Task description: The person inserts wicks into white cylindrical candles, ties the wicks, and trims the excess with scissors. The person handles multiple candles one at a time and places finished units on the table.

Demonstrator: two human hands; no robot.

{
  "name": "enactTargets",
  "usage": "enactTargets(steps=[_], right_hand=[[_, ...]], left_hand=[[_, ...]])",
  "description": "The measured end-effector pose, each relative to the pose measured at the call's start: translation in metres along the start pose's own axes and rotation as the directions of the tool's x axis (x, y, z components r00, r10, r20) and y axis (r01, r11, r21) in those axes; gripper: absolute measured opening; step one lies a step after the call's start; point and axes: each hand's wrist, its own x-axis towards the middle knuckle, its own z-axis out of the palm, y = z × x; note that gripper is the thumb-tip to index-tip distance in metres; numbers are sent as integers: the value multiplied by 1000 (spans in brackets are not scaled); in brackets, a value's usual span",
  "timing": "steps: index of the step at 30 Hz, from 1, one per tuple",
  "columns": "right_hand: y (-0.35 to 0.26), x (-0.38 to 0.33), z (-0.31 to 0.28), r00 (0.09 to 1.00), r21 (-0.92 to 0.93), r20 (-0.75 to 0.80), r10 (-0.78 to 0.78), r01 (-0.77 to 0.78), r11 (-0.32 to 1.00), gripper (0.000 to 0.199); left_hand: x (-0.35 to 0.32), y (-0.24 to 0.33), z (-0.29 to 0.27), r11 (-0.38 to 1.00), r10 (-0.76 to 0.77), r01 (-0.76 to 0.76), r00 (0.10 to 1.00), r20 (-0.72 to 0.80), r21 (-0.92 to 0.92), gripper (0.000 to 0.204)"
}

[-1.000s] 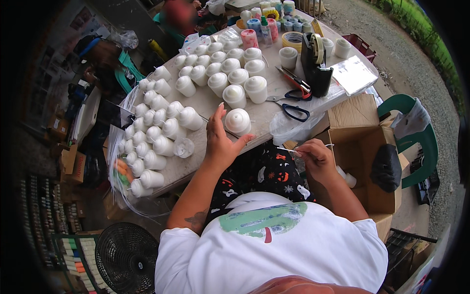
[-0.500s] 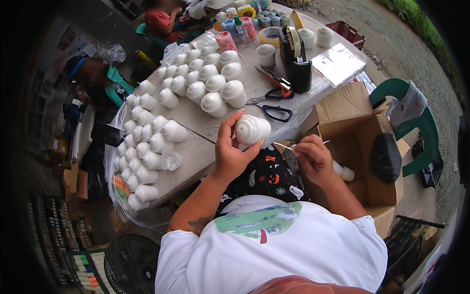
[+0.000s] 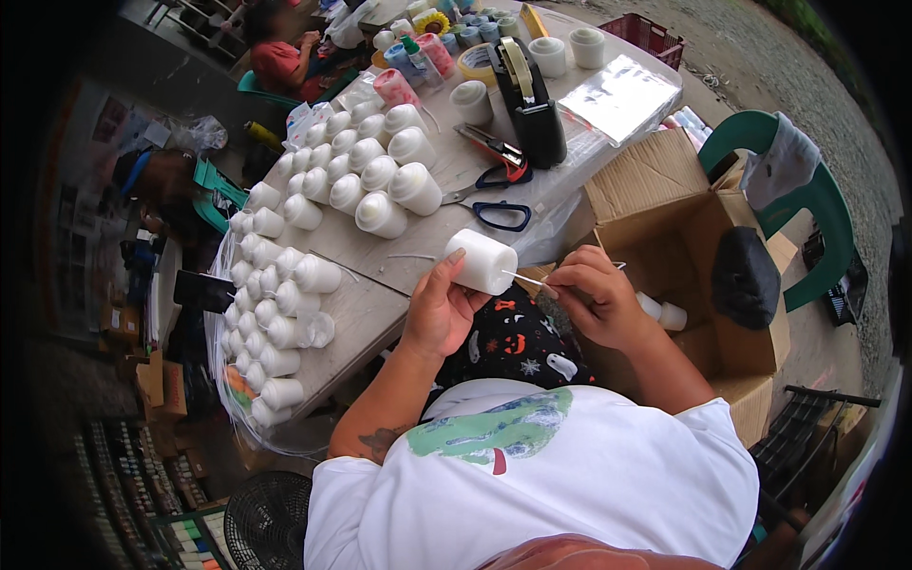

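Note:
My left hand (image 3: 439, 315) is closed around a white pillar candle (image 3: 482, 260), tilted so its flat end faces right. A thin white wick (image 3: 528, 280) runs from the middle of that flat end to my right hand (image 3: 598, 296), which pinches it between thumb and fingertips. The wick's other end sticks out past the right hand. On the table beyond the left hand, many white candles with swirled tops (image 3: 378, 175) stand close together. More white candles (image 3: 285, 330) lie on their sides along the table's left edge.
Scissors (image 3: 503, 218), a utility knife (image 3: 491, 144) and a black tape dispenser (image 3: 534, 123) lie beyond my hands on the table (image 3: 366, 275). To the right is an open cardboard box (image 3: 641, 195) by a green chair (image 3: 819, 275). Another person (image 3: 277, 65) sits at the far left.
My left hand has turned the candle from its swirled top to its flat end. The wick, formerly apart from it, now meets that end. The view has shifted a little.

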Motion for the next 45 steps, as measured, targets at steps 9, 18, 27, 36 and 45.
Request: enactTargets(steps=[9, 18, 27, 36, 45], right_hand=[[-2, 3, 0, 999, -61, 19, -26, 27, 998, 18], [5, -3, 9, 974, 12, -35, 225, -225, 974, 19], [27, -7, 10, 987, 22, 50, 153, -155, 988, 13], [22, -5, 10, 992, -39, -28, 122, -123, 992, 12], [21, -3, 9, 991, -41, 10, 136, -135, 990, 14]], left_hand=[[-4, 2, 7, 999, 43, -44, 998, 39, 12, 34], [-2, -12, 15, 997, 71, -71, 997, 9, 2, 33], [-1, -16, 10, 995, 94, -94, 996, -9, 33, 33], [0, -19, 11, 995, 94, -93, 995, -21, 23, 32], [-4, -18, 8, 995, 96, -96, 995, -30, 29, 37]])
